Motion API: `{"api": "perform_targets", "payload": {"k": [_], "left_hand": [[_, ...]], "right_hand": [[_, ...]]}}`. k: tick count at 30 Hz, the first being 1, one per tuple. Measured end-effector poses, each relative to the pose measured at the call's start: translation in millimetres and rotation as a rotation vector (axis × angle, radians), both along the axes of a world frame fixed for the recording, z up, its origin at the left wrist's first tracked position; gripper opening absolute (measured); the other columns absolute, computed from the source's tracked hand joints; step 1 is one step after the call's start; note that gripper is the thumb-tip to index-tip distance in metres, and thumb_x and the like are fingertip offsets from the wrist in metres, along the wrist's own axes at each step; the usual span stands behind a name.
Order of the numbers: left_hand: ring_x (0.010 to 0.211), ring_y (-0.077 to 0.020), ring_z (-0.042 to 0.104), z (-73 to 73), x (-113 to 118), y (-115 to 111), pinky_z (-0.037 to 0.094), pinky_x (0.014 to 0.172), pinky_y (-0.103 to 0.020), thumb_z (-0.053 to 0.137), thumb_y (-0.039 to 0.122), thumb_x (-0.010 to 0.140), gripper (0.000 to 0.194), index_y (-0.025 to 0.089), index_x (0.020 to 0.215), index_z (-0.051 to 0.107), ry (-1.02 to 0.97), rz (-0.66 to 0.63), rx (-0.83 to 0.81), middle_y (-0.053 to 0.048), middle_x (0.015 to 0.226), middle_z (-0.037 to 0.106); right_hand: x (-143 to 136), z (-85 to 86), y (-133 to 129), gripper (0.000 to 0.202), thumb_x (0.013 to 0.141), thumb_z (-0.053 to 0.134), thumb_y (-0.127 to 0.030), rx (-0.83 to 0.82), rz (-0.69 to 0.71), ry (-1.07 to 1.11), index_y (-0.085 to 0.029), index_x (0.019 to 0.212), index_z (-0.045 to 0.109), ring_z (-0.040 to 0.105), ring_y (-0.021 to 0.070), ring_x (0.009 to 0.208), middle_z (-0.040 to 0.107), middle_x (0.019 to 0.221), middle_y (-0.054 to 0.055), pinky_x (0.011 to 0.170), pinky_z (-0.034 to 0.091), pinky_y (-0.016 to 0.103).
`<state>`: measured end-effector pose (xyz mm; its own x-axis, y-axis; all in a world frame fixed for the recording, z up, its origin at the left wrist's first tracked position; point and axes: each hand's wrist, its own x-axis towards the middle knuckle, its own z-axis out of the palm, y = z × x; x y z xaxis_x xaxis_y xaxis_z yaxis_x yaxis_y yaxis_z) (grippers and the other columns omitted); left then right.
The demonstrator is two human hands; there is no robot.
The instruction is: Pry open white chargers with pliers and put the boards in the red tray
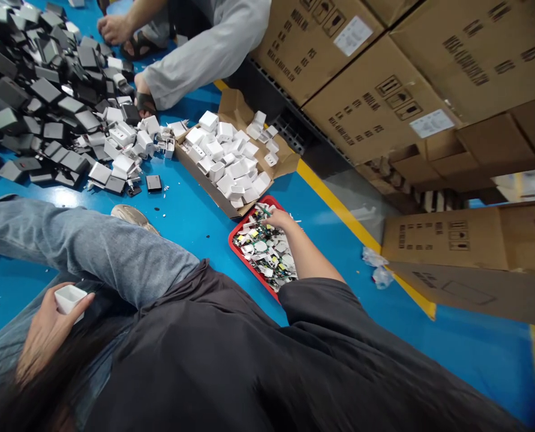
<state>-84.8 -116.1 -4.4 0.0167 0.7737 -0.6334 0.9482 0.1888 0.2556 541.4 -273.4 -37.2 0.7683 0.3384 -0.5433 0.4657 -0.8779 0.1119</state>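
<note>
Your left hand (47, 333), at seven o'clock, had closed around a white charger shell (68, 298): light, stiff, slippery plastic, best gripped across its flat sides. Your right hand (280, 219) reached, fingers loosely curled and holding nothing visible, into the red tray (233, 242).

One red tray (238, 249), one open cardboard box (231, 108) of white shells, two hands, one held white shell (68, 298)

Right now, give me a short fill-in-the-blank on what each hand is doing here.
1. The left hand holds a small ____ plastic shell.
2. The right hand reaches into the ____ tray of circuit boards.
3. The white shells lie in an open ____ box.

Missing words: white; red; cardboard
</note>
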Motion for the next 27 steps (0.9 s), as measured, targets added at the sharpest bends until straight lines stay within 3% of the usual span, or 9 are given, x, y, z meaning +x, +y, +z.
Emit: {"api": "perform_targets", "payload": {"k": [3, 8, 12, 15, 18, 20, 24, 27], "left_hand": [[0.093, -0.0247, 0.061, 10.6, 9.3, -2.4, 0.049, 0.079, -0.034, 0.063, 0.068, 0.066, 0.072, 0.028, 0.123, 0.044, -0.086, 0.093, 0.046, 0.002, 0.103, 0.057], [0.107, -0.0237, 0.054, 28.5, 29.7, -16.9, 0.045, 0.094, -0.035, 0.073, 0.049, 0.068, 0.066, 0.019, 0.12, 0.047, -0.554, 0.164, 0.409, -0.004, 0.117, 0.052], [0.103, -0.022, 0.059, 30.5, 45.1, -17.1, 0.05, 0.091, -0.034, 0.081, 0.042, 0.062, 0.069, 0.021, 0.118, 0.048, -0.791, 0.258, 0.501, -0.006, 0.116, 0.056], [0.099, -0.0205, 0.063, 35.0, 53.6, -17.4, 0.052, 0.089, -0.036, 0.083, 0.037, 0.061, 0.07, 0.024, 0.119, 0.047, -0.981, 0.299, 0.538, -0.007, 0.117, 0.059], [0.109, -0.0226, 0.061, 43.6, 60.5, -21.2, 0.051, 0.096, -0.039, 0.083, 0.034, 0.063, 0.069, 0.025, 0.122, 0.047, -1.048, 0.271, 0.561, -0.008, 0.122, 0.059], [0.12, -0.0255, 0.056, 47.4, 64.1, -22.9, 0.048, 0.101, -0.042, 0.082, 0.033, 0.064, 0.071, 0.026, 0.126, 0.047, -1.045, 0.248, 0.557, -0.01, 0.132, 0.055], [0.136, -0.0297, 0.04, 42.5, 74.9, -18.2, 0.035, 0.114, -0.05, 0.081, 0.036, 0.066, 0.085, 0.03, 0.139, 0.038, -1.081, 0.226, 0.489, -0.011, 0.149, 0.039], [0.142, -0.0302, 0.03, 34.4, 87.9, -12.2, 0.03, 0.116, -0.051, 0.082, 0.037, 0.065, 0.101, 0.038, 0.147, 0.023, -1.185, 0.167, 0.34, -0.007, 0.157, 0.026]], "right_hand": [[-11.2, 16.3, 6.9, 0.04, 0.076, 0.064, -0.036, 0.037, 0.048, -0.039, -0.012, 0.109, 0.061, 0.062, 0.0308, 0.102, 0.066, 0.11, 0.016, 0.08, 0.046, 0.033], [-67.6, 35.0, 40.1, 0.029, 0.082, 0.053, -0.041, 0.2, 0.295, 0.07, -0.019, 0.1, 0.06, 0.063, 0.0282, 0.099, 0.068, 0.103, 0.011, 0.08, 0.047, 0.032], [-156.6, 47.8, 90.2, 0.024, 0.081, 0.055, -0.044, 0.573, 0.475, 0.42, -0.023, 0.092, 0.059, 0.062, 0.0254, 0.096, 0.068, 0.098, 0.007, 0.086, 0.048, 0.035], [-239.6, 68.1, 126.7, 0.03, 0.083, 0.057, -0.048, 0.781, 0.621, 0.758, -0.025, 0.101, 0.06, 0.062, 0.0231, 0.091, 0.066, 0.098, 0.006, 0.086, 0.049, 0.037], [-308.8, 86.0, 154.7, 0.04, 0.083, 0.063, -0.044, 0.925, 0.91, 1.074, -0.026, 0.118, 0.058, 0.061, 0.0218, 0.096, 0.062, 0.108, 0.006, 0.089, 0.049, 0.037], [-339.3, 89.7, 168.3, 0.054, 0.081, 0.066, -0.038, 0.965, 1.112, 1.192, -0.027, 0.132, 0.051, 0.058, 0.0225, 0.105, 0.056, 0.118, 0.008, 0.093, 0.048, 0.038], [-360.3, 80.5, 180.1, 0.065, 0.076, 0.067, -0.027, 0.999, 1.317, 1.245, -0.027, 0.137, 0.045, 0.046, 0.0257, 0.126, 0.046, 0.136, 0.009, 0.103, 0.041, 0.039], [-342.8, 72.2, 175.5, 0.061, 0.075, 0.07, -0.032, 1.0, 1.218, 1.259, -0.024, 0.132, 0.048, 0.053, 0.0234, 0.118, 0.056, 0.128, 0.008, 0.1, 0.044, 0.035]]}}
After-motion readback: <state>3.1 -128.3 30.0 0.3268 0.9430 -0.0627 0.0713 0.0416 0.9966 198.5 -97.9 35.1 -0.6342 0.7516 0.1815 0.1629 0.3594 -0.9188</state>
